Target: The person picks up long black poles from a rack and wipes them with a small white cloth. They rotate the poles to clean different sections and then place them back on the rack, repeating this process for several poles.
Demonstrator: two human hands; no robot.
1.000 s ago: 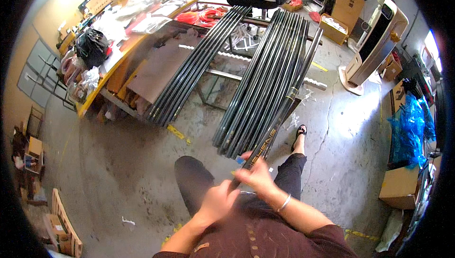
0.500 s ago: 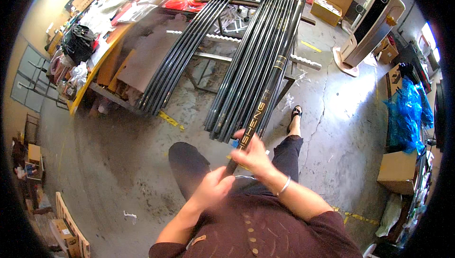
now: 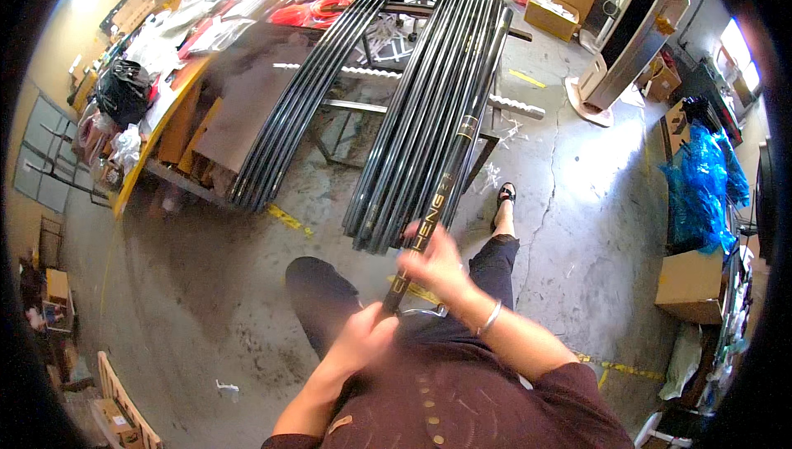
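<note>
Here; banded black pole [image 3: 452, 164], gold-lettered; left grip [image 3: 360, 337] clasping it; right grip [image 3: 436, 263] likewise

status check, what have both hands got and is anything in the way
Left hand gripping black rod near its lower end. Right hand around it farther up, blurred. Row of dark rods close alongside; contact unclear.

Bare L hand [image 3: 363, 338] grips the lower end of a long, glossy black pole [image 3: 448, 169] w/ gold lettering; bare R hand [image 3: 436, 266] is at the pole just above, too blurred to judge its hold. Alongside: shiny dark poles [image 3: 400, 127] on white notched bar [image 3: 518, 108].
</note>
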